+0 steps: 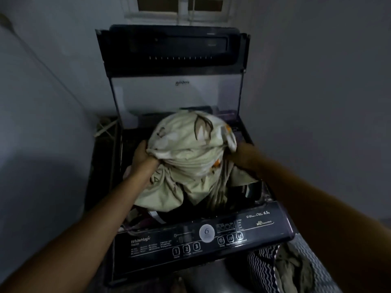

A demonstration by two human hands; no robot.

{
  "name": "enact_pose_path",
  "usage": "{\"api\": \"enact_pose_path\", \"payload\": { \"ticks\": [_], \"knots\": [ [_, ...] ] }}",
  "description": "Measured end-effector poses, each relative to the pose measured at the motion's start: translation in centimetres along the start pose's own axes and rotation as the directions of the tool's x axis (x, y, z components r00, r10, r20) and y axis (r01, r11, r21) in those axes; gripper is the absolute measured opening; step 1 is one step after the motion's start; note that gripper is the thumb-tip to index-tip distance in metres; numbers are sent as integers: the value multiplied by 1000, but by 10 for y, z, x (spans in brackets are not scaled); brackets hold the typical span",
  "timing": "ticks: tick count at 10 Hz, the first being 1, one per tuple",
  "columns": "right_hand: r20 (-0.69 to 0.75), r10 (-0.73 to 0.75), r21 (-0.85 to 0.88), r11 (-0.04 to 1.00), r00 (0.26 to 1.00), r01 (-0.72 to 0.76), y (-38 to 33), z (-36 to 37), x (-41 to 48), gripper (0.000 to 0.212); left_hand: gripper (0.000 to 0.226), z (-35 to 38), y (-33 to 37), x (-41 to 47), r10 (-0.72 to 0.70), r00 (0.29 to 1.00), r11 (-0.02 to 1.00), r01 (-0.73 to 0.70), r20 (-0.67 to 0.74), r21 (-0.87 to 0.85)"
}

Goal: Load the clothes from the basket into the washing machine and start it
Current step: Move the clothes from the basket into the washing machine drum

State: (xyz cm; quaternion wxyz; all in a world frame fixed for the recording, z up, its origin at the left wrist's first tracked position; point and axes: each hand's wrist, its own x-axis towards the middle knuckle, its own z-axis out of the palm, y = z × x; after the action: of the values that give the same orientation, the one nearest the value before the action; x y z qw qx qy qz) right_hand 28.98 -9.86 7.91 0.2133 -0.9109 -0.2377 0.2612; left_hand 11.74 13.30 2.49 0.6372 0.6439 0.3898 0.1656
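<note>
**Cloth bundle held over the open washer tub**

**Orientation.** The cloth (190, 142) is pale green with a leaf print. It is bunched into a rounded mass above the tub opening. Its long axis runs from the raised bulk at the far side to the near side. There, loose folds trail down into the tub and point toward the panel (203, 240).

**Surface and room.** The light is dim. A grey wall (42, 102) stands at left and another at right. The washer (247, 132), a top-loader, sits between them. Its lid (173, 49) stands open and upright at the back, below a window (179, 5). Dark clothes (169, 216) lie in the tub under the trailing folds. At lower right, beside the washer front, a striped fabric (260, 269) and an olive garment (296, 271) lie touching each other.

**Cloth relative to fingers.** The left hand (143, 155) is at the bundle's left edge. Its fingers are curled into the cloth and grip it. The right hand (243, 155) is at the bundle's right edge, in contact with it. A fold covers its fingers, so their grip cannot be determined. The bulk of the cloth lies between the two hands and rises above them.
</note>
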Motion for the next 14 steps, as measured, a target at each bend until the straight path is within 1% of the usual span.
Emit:
{"api": "enact_pose_path", "payload": {
  "ticks": [1,2,3,4,5,6,7,8,9,10,11,12,13,14],
  "knots": [
    [211,139,-189,977,968,-99,23,13,3,60,68,9,-12,1,-14,994,972,-12,106,235],
    [107,142,-150,981,984,-126,25,29,13,64,57,28,-36,10,-8,978,918,-76,209,390],
    [61,119,-83,990,991,-114,17,44,18,68,48,53,-35,16,-14,972,915,-83,236,396],
    [-73,96,-71,992,993,-101,16,52,17,73,41,72,-33,18,139,947,955,-206,289,216],
    [-216,19,-166,985,976,-56,19,57,15,79,55,68,-55,27,160,893,932,-277,421,234],
    [-89,-37,-272,962,995,11,25,70,19,72,73,46,-105,53,-232,785,649,-314,574,693],
    [66,-42,-321,945,997,61,26,89,27,72,84,33,-126,68,-451,758,457,-256,470,852],
    [78,-56,-303,950,995,78,27,108,42,80,94,42,-120,77,-212,898,552,-216,386,805],
    [224,-54,-274,955,973,116,29,125,59,93,106,55,-117,76,-83,865,503,-393,496,770],
    [380,-48,-358,913,924,194,34,139,69,94,126,59,-138,73,-198,768,346,-527,610,776],
    [435,79,-486,859,897,160,48,151,79,79,123,65,-170,77,-366,688,314,-542,626,779],
    [526,341,-551,834,779,7,70,166,89,64,92,79,-189,75,-488,683,351,-416,543,839],
    [605,459,-609,793,651,6,86,184,93,55,59,86,-218,80,-557,673,372,-321,487,871],
    [593,465,-549,831,658,-91,100,198,90,60,59,93,-235,80,-713,581,327,-220,393,919]
  ]
}}
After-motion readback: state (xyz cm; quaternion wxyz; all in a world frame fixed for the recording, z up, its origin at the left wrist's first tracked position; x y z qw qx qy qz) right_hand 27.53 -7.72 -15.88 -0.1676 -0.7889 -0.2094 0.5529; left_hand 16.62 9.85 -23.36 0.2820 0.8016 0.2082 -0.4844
